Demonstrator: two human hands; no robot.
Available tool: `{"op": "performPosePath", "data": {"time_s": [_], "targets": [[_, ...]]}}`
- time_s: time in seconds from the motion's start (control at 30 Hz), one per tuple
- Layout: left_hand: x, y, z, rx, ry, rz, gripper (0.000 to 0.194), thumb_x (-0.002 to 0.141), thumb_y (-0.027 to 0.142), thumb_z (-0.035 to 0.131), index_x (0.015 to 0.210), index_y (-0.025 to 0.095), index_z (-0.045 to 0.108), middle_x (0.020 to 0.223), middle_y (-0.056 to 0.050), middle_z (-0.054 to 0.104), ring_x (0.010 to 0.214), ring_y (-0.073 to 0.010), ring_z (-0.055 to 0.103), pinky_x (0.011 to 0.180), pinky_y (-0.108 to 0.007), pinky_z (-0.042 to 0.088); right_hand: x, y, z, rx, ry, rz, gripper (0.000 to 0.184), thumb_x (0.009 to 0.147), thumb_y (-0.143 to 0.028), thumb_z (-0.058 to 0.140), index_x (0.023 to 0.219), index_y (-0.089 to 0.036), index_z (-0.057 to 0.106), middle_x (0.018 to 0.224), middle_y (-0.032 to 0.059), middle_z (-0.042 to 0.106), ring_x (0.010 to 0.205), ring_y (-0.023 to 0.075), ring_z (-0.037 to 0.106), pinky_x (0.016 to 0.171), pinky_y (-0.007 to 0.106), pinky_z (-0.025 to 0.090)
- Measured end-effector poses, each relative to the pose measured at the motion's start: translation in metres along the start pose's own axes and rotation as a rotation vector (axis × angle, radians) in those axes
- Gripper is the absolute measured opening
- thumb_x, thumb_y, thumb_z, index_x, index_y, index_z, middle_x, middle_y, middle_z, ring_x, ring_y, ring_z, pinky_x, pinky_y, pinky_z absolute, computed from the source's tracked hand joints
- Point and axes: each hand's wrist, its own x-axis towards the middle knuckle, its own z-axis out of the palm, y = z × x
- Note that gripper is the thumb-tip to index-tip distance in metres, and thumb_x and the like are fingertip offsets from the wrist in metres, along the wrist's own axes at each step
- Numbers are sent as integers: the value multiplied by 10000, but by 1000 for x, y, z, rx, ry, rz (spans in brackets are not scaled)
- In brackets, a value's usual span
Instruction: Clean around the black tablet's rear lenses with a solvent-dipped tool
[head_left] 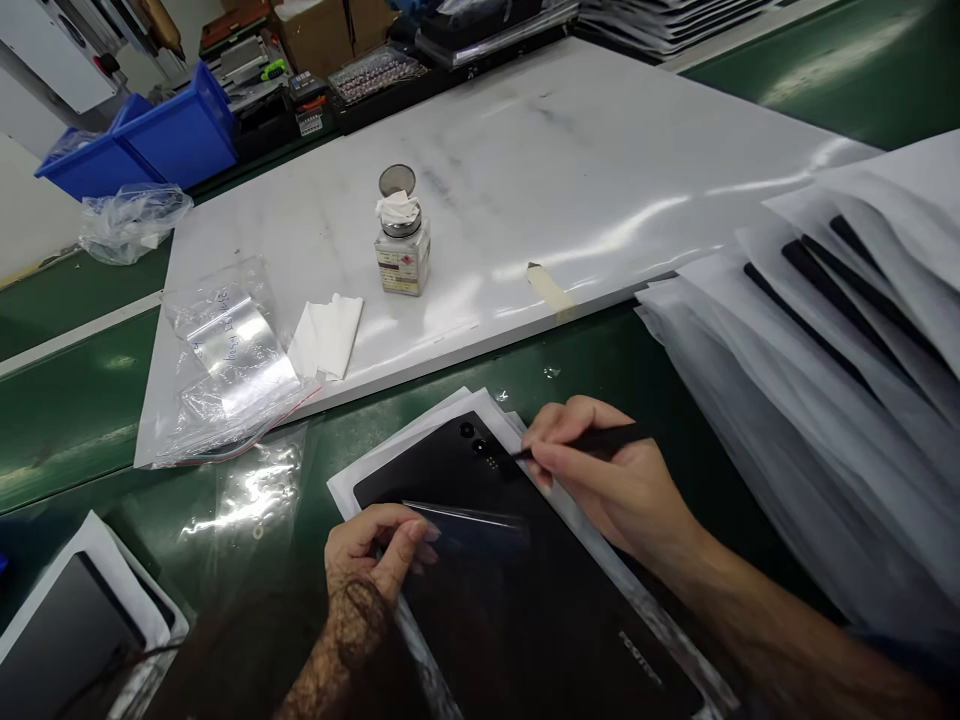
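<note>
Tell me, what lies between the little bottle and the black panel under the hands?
In the head view, only bare white board and green table separate bottle from panel; a folded white wipe lies just left.
</note>
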Motion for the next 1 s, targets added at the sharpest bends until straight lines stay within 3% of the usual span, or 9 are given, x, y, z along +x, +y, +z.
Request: {"op": "performPosePath", "data": {"time_s": [0.1,0.23,0.43,0.7,1.0], "targets": [[-7,8,7,-1,69,-54,272,951,498,1070,795,290,990,733,-17,948,568,-216,863,559,-271,706,7,17,5,-22,172,47,535,817,-538,1233,768,-286,763,781,1,805,663,201,779,629,342,724],[-12,19,15,-22,131,-73,230,911,467,1081,773,313,980,732,-3,944,564,-209,847,555,-273,680,13,27,12,9,266,87,612,674,-596,1293,736,-279,773,754,1,832,646,175,784,644,292,706],[-13,28,19,-64,162,-135,173,862,426,1089,752,339,987,715,1,936,559,-188,824,571,-250,669,16,20,24,57,353,144,697,445,-660,1355,653,-269,817,691,0,831,566,111,739,592,195,653],[-16,27,16,-5,135,-116,199,926,454,1056,774,344,991,764,-6,962,591,-205,852,594,-270,700,16,20,25,84,358,134,656,444,-595,1368,650,-272,835,678,-10,837,538,113,738,571,197,656],[-13,18,11,-4,128,-68,186,913,434,1078,772,347,995,725,1,951,545,-192,856,573,-236,709,14,22,22,60,349,144,709,471,-645,1362,691,-258,810,691,-12,819,569,117,742,593,209,660]]}}
